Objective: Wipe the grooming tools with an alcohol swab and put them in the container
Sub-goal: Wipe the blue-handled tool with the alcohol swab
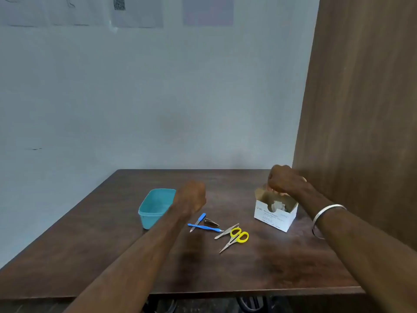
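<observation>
Yellow scissors [234, 236] on table, left hand [190, 196] fisted, right hand [283, 179] grip unclear over swab box [275, 214]

A plain office-like room: a dark wooden table [90, 256] stands against a pale wall [158, 98]. Printed sheets [137, 12] hang above; a wood-grain panel [361, 86] closes the right.

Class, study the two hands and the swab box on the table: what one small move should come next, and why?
Probably the right hand, poised over the open box of alcohol swabs, should draw out one swab. The scissors, clippers and two blue-handled tools all lie on the table untouched, and the teal container looks empty, so nothing seems wiped yet.
</observation>
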The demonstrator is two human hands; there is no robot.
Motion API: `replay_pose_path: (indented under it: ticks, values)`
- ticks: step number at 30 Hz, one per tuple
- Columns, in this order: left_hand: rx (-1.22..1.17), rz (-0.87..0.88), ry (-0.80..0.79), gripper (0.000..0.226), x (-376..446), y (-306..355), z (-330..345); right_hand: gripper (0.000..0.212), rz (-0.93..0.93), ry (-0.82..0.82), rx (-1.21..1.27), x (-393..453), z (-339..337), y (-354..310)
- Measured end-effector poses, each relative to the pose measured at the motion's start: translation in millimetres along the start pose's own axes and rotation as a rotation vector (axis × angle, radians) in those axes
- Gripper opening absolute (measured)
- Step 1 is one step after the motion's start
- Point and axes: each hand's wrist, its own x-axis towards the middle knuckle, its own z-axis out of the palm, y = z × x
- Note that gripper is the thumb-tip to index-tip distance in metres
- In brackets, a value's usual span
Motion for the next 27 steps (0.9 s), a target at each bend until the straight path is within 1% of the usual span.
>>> replay_pose_path:
  ticks: [1,2,4,5,8,9,11,14,16,20,24,26,27]
  values:
    - [-0.021,-0.016,-0.063,0.014,5.3,-1.2,6.7,0.015,0.001,-0.051,-0.019,1.4,1.7,4.6]
    - [-0.042,-0.031,-0.086,0.012,7.8,-1.7,9.8,0.013,0.009,-0.083,-0.035,-0.1,1.3,5.8]
    - [-0.026,-0.045,-0.119,0.011,11.8,-3.3,17.7,0.001,0.049,-0.14,-0.078,-2.2,7.2,10.8]
    - [-0.019,-0.048,-0.122,0.012,14.5,-4.2,21.1,0.005,0.051,-0.166,-0.077,-2.1,10.9,12.3]
    - [0.019,-0.066,-0.144,0.018,18.5,-6.2,26.6,0.002,0.051,-0.201,-0.103,-2.9,20.4,12.3]
    - [0.025,-0.071,-0.165,0.019,21.3,-6.8,29.6,0.005,0.057,-0.211,-0.116,-1.5,23.6,12.1]
    - [0.024,-0.083,-0.203,0.026,25.2,-6.0,33.8,0.009,0.061,-0.221,-0.154,0.1,27.9,10.6]
    - [0.011,-0.111,-0.231,0.036,28.1,-3.2,38.0,0.006,0.065,-0.22,-0.185,4.8,29.9,11.7]
    - [0.008,-0.126,-0.24,0.038,29.4,-2.0,39.0,0.01,0.068,-0.228,-0.178,8.6,30.2,13.6]
    - [-0.001,-0.134,-0.296,0.034,29.1,0.1,37.3,0.014,0.058,-0.207,-0.205,14.2,30.3,18.1]
    - [-0.013,-0.127,-0.309,0.021,29.8,0.3,36.7,0.019,0.034,-0.205,-0.194,18.1,30.5,21.1]
    - [-0.007,-0.124,-0.309,0.022,30.2,0.2,36.3,0.022,0.018,-0.2,-0.179,18.3,29.7,21.8]
    - [0.001,-0.121,-0.307,0.026,29.9,0.2,35.9,0.023,0.013,-0.195,-0.166,18.5,29.3,21.8]
